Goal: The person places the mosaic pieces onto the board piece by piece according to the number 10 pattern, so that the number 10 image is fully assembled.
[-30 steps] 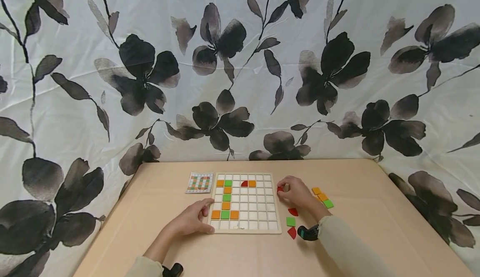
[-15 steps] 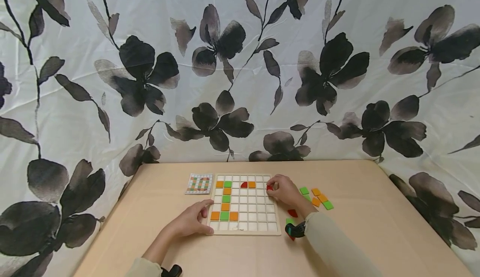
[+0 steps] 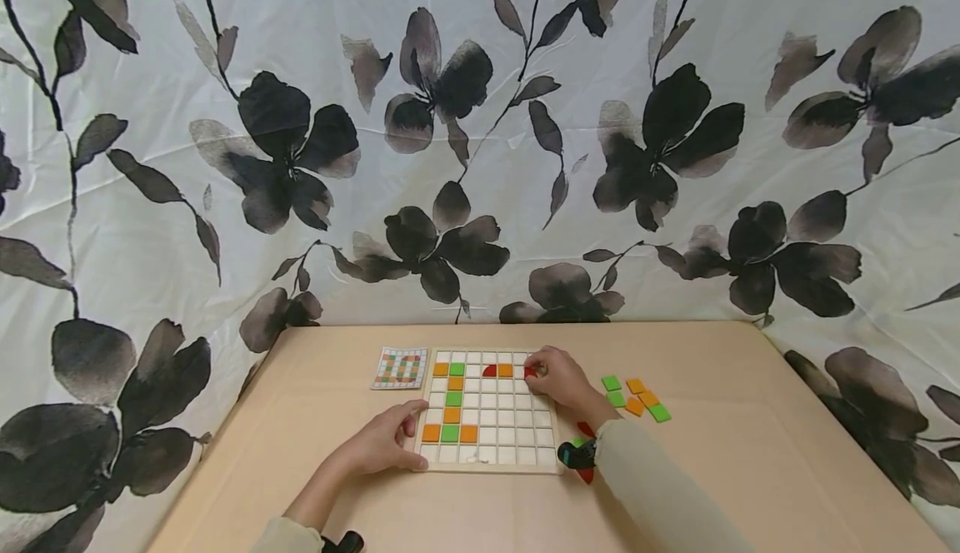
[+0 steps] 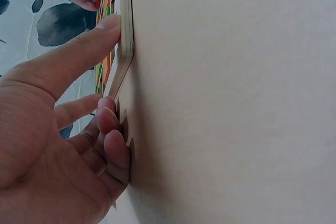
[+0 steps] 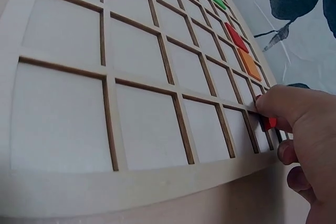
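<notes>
A wooden grid board (image 3: 502, 432) with white cells lies on the table, holding several orange and green square tiles and one red rounded tile (image 3: 490, 370). My right hand (image 3: 561, 376) is over its far right part, pinching a red tile (image 5: 270, 123) between thumb and fingers, close over a cell near the right edge. The fingers partly hide this tile. At the board's near left corner, my left hand (image 3: 381, 438) rests with the thumb against one edge and the other fingers spread along the left side, touching the table.
A small pattern card (image 3: 400, 368) lies left of the board. Loose orange and green tiles (image 3: 635, 386) are scattered to the right. A red tile (image 3: 586, 475) lies partly under the right wrist. Behind the table hangs a floral cloth (image 3: 465, 161).
My right hand has moved left from beside the board to over its far right cells, carrying the red tile. The left hand has stayed at the board's edge.
</notes>
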Motion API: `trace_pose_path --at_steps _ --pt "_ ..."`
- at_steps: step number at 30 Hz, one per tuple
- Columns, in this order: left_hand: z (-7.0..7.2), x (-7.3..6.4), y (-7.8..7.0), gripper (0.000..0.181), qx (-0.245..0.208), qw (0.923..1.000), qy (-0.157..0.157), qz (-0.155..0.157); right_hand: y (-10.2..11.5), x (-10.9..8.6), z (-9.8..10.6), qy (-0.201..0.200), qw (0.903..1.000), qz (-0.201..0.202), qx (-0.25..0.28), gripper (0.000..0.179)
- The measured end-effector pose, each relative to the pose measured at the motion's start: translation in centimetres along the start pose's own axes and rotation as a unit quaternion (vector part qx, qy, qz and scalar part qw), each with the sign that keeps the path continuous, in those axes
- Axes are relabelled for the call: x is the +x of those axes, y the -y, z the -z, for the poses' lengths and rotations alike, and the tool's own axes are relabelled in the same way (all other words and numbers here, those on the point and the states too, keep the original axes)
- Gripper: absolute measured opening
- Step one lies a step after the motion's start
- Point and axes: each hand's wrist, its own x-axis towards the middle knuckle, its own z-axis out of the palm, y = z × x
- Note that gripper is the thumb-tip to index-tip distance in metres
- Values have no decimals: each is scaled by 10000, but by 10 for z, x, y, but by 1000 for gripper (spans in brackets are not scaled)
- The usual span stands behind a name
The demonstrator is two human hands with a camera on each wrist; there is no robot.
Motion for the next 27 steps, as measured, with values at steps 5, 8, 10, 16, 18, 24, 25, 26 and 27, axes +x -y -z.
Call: trace_pose_path --at_steps 5,8,10,16,18,24,25,26,27 --pt "-1 -1 2 84 -93 9999 43 -28 0 -1 -5 -163 9998 77 -8 14" --pt "-2 -3 2 84 -35 10000 45 -39 1 -1 -8 -139 9999 39 0 15" --pt "-2 -2 2 83 13 10000 23 -65 2 0 -8 -144 9999 -31 45 15" --pt "-1 0 -2 83 -52 10000 12 -56 5 3 -8 -216 9996 -198 39 15" --pt "-1 0 -2 83 -50 10000 12 -49 6 4 -9 -198 9996 -202 15 14" --pt "0 -2 -2 83 -105 9999 15 -29 10 4 -11 -188 9994 -272 -35 12" --pt "-1 -2 -2 83 -110 9999 14 -30 11 4 -11 -189 9994 -284 -49 12" --pt "-1 -2 -1 83 -100 9999 7 -37 11 4 -11 -182 9994 -285 -64 12" --pt "-1 -2 -1 83 -97 9999 3 -38 12 4 -12 -176 9994 -287 -80 13"
